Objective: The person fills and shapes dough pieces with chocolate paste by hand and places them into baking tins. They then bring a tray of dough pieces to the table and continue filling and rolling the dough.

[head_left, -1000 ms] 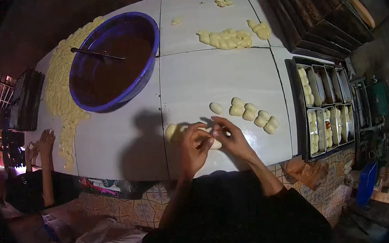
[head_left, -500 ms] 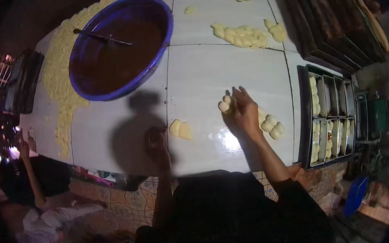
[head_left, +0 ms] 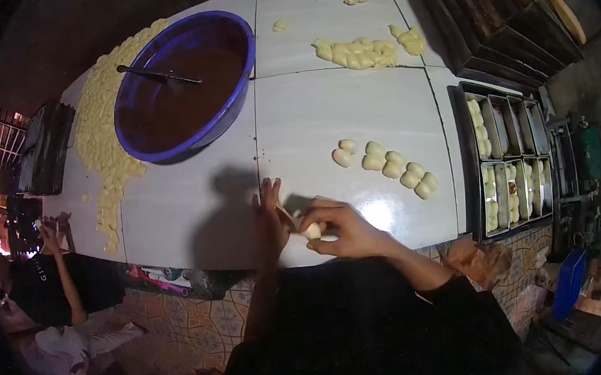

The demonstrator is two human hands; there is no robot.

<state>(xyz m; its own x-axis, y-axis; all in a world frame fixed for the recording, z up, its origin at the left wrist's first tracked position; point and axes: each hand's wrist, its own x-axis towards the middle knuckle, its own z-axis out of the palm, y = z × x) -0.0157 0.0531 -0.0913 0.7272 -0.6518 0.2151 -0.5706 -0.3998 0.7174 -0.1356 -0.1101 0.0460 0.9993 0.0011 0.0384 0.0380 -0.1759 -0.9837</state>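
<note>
My left hand point(head_left: 269, 218) is upright at the near middle of the white tiled table point(head_left: 329, 109), fingers stretched upward. Beside it, my right hand point(head_left: 341, 230) has its fingers curled round a small pale dough piece point(head_left: 311, 232). Just beyond my hands, smooth dough balls point(head_left: 392, 165) lie in a row of pairs. More cut dough pieces point(head_left: 353, 55) lie farther back. A large blue basin point(head_left: 229, 120) of brown mixture, with a utensil across it, stands at the upper left beside a spread of many small dough pieces point(head_left: 105, 152).
At the right sit metal tins point(head_left: 491, 126), several holding dough, beside stacked dark trays point(head_left: 487, 18). More dark trays point(head_left: 42, 151) stand at the far left. A co-worker's hand point(head_left: 50, 237) is at the lower left. A blue container point(head_left: 570, 284) is below at the right.
My right hand has come down from the dough row, where a pair of balls now lies at the left end. My left hand has moved up and right, beside it.
</note>
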